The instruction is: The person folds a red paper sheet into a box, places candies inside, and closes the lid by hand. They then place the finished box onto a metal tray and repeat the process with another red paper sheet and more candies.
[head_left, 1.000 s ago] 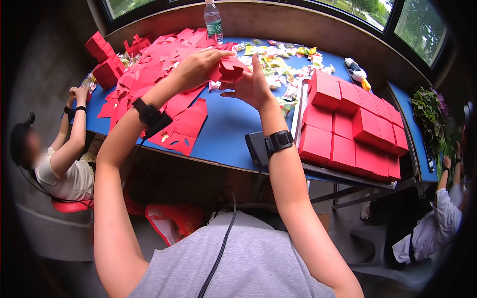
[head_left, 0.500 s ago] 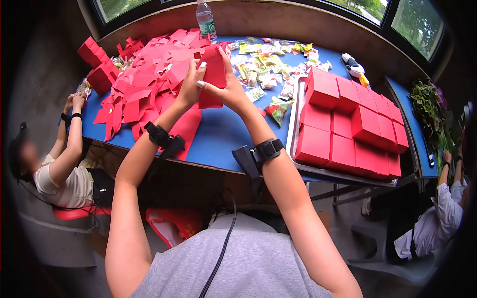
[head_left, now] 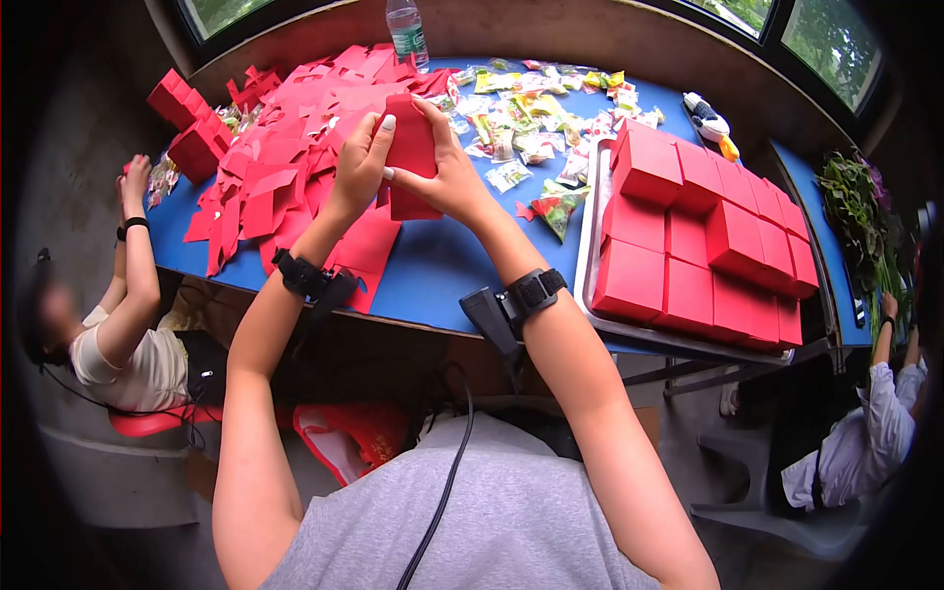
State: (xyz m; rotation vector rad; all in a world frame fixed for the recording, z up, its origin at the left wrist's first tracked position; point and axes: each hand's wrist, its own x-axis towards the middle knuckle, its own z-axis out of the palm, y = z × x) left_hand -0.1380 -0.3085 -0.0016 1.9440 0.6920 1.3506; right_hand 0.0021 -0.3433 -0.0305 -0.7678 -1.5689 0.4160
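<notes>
Between my hands, raised over the blue table (head_left: pixel 433 265), is a red folded paper box (head_left: pixel 411 147). My left hand (head_left: pixel 360 162) grips its left side, thumb up along the near edge. My right hand (head_left: pixel 444 172) wraps the right side, with its thumb across the near face and its fingers behind. Part of the box is hidden by the hands. Under and beyond my left hand spreads a heap of flat red paper box blanks (head_left: pixel 270 182). One red sheet (head_left: pixel 369 251) lies at the table's near edge.
On my right a tray (head_left: pixel 593 187) carries several finished red boxes (head_left: pixel 629 280). Wrapped candies (head_left: pixel 531 113) are scattered at the back, beside a water bottle (head_left: pixel 407 37). A co-worker (head_left: pixel 138 344) sits at left near stacked red boxes (head_left: pixel 197 133); another person (head_left: pixel 855 433) handles plants (head_left: pixel 851 206) at right.
Both my hands still hold the red box, shifted slightly left in view, with small changes in finger position. The co-worker at left has raised their hands a little. The view has shifted slightly.
</notes>
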